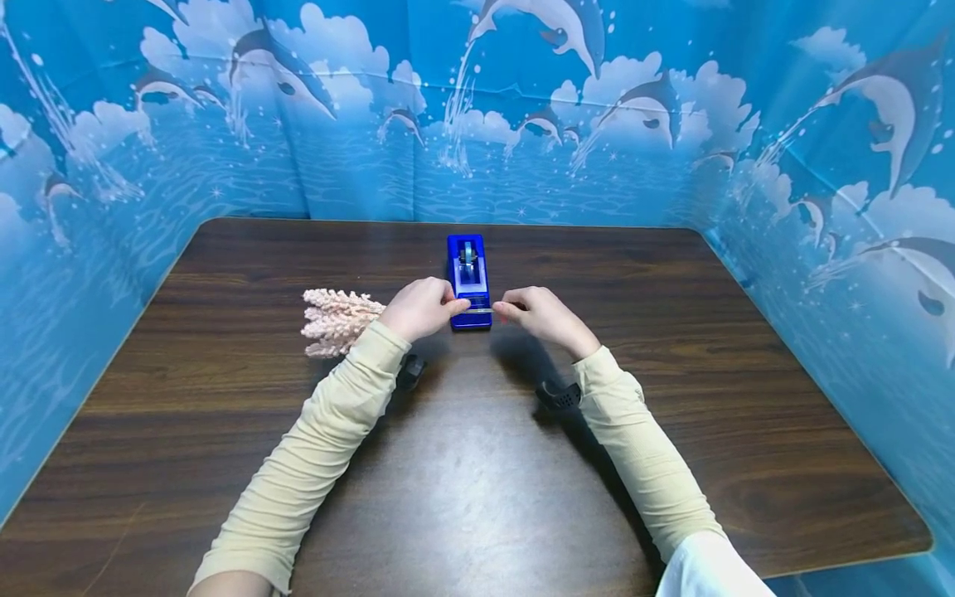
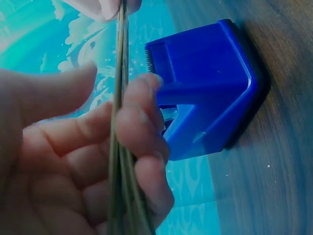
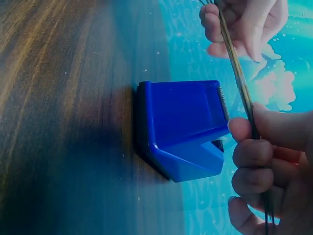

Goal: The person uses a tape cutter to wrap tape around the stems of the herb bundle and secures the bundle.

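A bunch of pale pink dried flowers lies crosswise under my left forearm side, its heads pointing left. Its thin brown stems run from my left hand to my right hand. The left fingers curl round the stems, with the thumb held apart from them in the left wrist view. At the stems' far end, my right hand grips them between thumb and curled fingers. A glossy patch shows on the stems between the hands. Just beyond them stands a blue tape dispenser, its toothed cutting edge facing the stems.
The dispenser rests on a dark wood-grain table near its far edge. A blue curtain printed with dolphins hangs behind and at both sides. Dark wrist cameras sit under the forearms, close over the tabletop.
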`<act>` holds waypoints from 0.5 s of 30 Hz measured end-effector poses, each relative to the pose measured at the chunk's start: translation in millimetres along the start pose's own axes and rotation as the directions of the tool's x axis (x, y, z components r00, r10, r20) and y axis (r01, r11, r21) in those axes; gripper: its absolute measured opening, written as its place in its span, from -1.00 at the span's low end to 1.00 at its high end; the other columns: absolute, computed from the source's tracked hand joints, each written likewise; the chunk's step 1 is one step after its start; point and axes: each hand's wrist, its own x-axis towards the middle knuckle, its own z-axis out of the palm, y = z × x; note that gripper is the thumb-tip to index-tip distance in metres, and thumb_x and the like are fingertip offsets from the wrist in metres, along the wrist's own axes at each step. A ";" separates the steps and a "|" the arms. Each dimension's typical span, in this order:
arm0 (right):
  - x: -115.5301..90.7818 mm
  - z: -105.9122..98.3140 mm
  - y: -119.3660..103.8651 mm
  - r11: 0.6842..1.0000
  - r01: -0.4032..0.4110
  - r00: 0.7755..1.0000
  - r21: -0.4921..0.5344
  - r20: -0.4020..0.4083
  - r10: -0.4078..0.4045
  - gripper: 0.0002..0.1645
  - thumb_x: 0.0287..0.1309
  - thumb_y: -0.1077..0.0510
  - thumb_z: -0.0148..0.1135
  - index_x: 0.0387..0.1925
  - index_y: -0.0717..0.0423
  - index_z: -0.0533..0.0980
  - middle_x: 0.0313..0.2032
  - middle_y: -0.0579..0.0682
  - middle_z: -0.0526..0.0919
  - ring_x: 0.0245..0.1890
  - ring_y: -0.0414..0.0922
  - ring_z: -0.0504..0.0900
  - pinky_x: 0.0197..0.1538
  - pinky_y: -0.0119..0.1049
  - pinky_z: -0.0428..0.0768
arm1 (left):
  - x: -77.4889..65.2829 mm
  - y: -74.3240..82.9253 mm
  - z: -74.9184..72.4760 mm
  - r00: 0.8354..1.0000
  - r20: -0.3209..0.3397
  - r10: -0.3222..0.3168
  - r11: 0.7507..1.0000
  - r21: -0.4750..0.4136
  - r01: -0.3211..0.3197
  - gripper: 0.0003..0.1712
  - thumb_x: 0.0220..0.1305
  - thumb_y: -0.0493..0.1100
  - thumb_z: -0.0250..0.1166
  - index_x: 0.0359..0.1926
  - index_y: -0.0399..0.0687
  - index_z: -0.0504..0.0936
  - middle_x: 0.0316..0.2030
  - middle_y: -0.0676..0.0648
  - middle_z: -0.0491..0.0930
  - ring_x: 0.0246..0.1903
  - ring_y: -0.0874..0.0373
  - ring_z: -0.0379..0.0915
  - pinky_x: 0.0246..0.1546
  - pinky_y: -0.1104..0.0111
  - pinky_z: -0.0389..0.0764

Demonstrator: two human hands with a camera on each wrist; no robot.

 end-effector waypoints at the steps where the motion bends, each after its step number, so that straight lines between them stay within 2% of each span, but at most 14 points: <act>1: 0.1 0.4 -0.2 1.000 0.007 1.000 -0.004 -0.015 -0.007 -0.65 0.39 0.04 0.07 -0.39 0.21 0.58 -0.51 0.01 0.55 -0.49 -0.16 0.40 -0.32 -0.31 0.37 | -0.4 0.3 -0.4 1.000 0.004 -0.003 1.000 -0.007 0.003 -0.65 0.33 -0.05 0.22 -0.54 -0.15 0.54 -0.62 0.03 0.40 -0.54 0.12 0.33 -0.46 0.34 0.31; 5: 0.7 2.3 0.2 0.999 0.030 0.998 -0.014 -0.062 -0.030 -0.72 0.32 0.06 0.16 -0.37 0.19 0.59 -0.51 -0.08 0.52 -0.48 -0.17 0.39 -0.33 -0.34 0.36 | 0.8 -0.9 0.5 1.000 0.013 -0.008 1.000 0.001 0.008 -0.63 0.34 -0.10 0.21 -0.61 -0.14 0.57 -0.69 0.08 0.32 -0.59 0.16 0.26 -0.52 0.38 0.23; 10: 0.5 3.1 0.1 1.000 0.022 0.996 -0.002 -0.083 -0.023 -0.74 0.29 0.06 0.20 -0.34 0.18 0.62 -0.48 -0.06 0.58 -0.46 -0.17 0.42 -0.33 -0.34 0.38 | 1.7 -2.2 2.2 1.000 -0.009 -0.008 1.000 0.029 0.008 -0.72 0.28 -0.10 0.26 -0.49 -0.18 0.66 -0.61 0.03 0.44 -0.53 0.12 0.35 -0.45 0.33 0.33; 15: 0.7 4.1 -0.8 1.000 0.019 0.994 -0.007 -0.106 -0.019 -0.78 0.26 0.06 0.23 -0.37 0.13 0.62 -0.48 -0.05 0.61 -0.47 -0.17 0.43 -0.34 -0.35 0.38 | 1.9 -2.6 4.9 0.999 -0.039 -0.022 0.999 0.039 0.023 -0.77 0.26 -0.10 0.28 -0.43 -0.17 0.66 -0.47 -0.07 0.61 -0.42 0.04 0.48 -0.26 0.18 0.48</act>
